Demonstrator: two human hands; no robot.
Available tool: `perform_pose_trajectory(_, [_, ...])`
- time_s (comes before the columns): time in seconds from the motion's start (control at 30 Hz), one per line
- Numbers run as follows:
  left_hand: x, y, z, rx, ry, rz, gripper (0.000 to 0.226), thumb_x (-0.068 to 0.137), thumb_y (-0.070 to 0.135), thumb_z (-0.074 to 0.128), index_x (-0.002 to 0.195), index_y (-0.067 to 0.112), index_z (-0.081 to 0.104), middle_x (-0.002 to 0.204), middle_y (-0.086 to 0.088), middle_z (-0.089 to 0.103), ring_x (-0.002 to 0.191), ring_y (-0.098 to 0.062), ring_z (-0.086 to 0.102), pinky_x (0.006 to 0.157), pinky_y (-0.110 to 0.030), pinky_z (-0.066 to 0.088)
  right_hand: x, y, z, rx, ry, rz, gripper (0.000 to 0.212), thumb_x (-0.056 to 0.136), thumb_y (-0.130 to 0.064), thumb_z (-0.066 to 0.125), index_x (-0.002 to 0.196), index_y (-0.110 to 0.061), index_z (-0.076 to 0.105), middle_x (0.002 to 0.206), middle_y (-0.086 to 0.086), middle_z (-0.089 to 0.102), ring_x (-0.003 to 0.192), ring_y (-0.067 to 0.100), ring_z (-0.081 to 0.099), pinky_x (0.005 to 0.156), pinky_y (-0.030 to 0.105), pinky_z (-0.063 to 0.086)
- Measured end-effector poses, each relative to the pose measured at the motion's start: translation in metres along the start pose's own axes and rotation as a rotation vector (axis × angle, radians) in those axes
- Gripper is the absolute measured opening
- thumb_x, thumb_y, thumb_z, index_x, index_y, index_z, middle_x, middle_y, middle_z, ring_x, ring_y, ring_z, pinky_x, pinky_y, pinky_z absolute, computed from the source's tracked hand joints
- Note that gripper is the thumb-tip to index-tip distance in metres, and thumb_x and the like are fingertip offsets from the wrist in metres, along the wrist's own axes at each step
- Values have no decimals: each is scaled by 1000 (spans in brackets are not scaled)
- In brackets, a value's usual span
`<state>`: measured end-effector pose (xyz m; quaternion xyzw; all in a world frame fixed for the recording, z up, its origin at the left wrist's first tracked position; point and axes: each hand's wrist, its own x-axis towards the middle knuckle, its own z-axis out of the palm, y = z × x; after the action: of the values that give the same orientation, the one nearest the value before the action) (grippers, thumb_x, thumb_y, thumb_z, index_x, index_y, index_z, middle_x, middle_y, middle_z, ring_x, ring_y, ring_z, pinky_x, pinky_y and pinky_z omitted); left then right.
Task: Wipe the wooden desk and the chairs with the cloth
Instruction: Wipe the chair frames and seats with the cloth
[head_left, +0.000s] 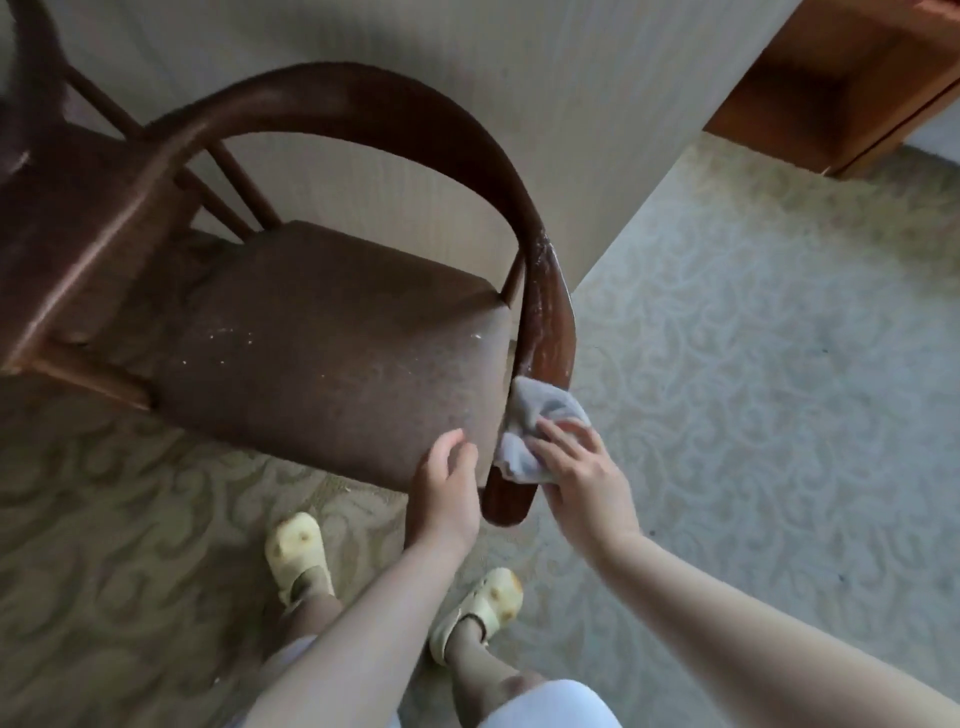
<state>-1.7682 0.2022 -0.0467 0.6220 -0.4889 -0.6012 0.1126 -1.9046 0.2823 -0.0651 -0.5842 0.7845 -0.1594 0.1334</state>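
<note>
Brown wood curves all around the chair (332, 332), and its armrest (545, 312) has pale dusty marks on it. I use the chair as my marker for everything else. My right hand (582, 478) grips the grey cloth (535, 431) and presses it onto the near end of the armrest, on the chair's right side. My fingers curl over the bunched cloth. My left hand (447, 488) rests loose on the front right corner of the seat (322, 353), just beside the cloth, and it holds nothing. Small white crumbs lie on the seat. My feet in yellow clogs (296, 551) stand on the carpet (753, 364) just in front of the chair. A pale wall (597, 104) stands behind the chair. The desk (841, 88) shows far off to the chair's right, in the top corner, well apart from the cloth. Another dark wooden piece sits to the chair's left, but I cannot tell what it is.
</note>
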Motion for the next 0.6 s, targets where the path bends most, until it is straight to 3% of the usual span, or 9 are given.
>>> perform_pose_trajectory(0.07, [-7,-1,10,-63,55,-51,38,97,30,44,132,22,52,134,4,54,118,-14,48,97,-29,36,7,3,0,-69,-108,-400,29,81,-16,55,104,-15,72,116,-1,67,111,22,55,97,32,45])
perform_pose_trajectory(0.1, [-8,0,13,-76,74,-68,38,97,31,43,133,23,51,135,5,53,119,-14,48,97,-29,36,23,11,-3,-82,-134,-459,31,82,-17,52,106,-16,72,117,-1,67,112,21,54,99,32,44])
perform_pose_trajectory(0.23, [4,10,21,-118,92,-85,41,97,36,41,137,28,46,138,12,47,126,-11,43,103,-28,32,63,28,-6,21,52,51,29,74,-3,71,100,-14,73,112,4,65,106,28,52,80,41,53])
perform_pose_trajectory(0.3, [15,19,27,-115,91,-80,39,97,37,40,134,30,48,136,11,50,122,-12,46,100,-29,35,57,13,1,-6,-109,-182,34,69,-5,70,101,-17,71,106,3,62,101,30,52,78,44,51])
perform_pose_trajectory(0.37, [27,29,36,-128,92,-92,37,98,38,40,131,29,50,134,6,53,116,-13,49,96,-30,37,63,18,1,-54,-241,-443,39,68,-8,69,105,-20,69,110,2,60,105,28,50,87,43,48])
perform_pose_trajectory(0.4, [32,35,40,-128,80,-92,37,98,38,40,131,28,50,133,6,54,114,-12,49,94,-29,37,79,27,-5,-54,-232,-404,37,70,-8,69,105,-18,68,117,3,60,109,28,49,92,44,46])
perform_pose_trajectory(0.5, [46,48,53,-68,18,-63,41,98,42,38,136,29,45,138,9,48,122,-11,47,98,-26,34,109,60,-21,-4,-8,33,23,77,1,64,98,-8,62,137,8,51,128,29,38,106,42,38])
perform_pose_trajectory(0.53, [50,51,57,-55,3,-48,42,98,43,36,136,30,44,139,10,48,123,-12,46,99,-27,33,104,61,-22,-12,24,74,20,80,1,60,97,-7,60,141,9,47,131,30,34,107,38,36])
perform_pose_trajectory(0.6, [59,59,65,-42,-6,-46,41,98,46,34,131,27,49,134,6,53,119,-15,50,98,-30,36,85,48,-16,-37,-47,-114,24,79,-7,52,101,-9,60,137,8,50,129,32,36,104,42,37])
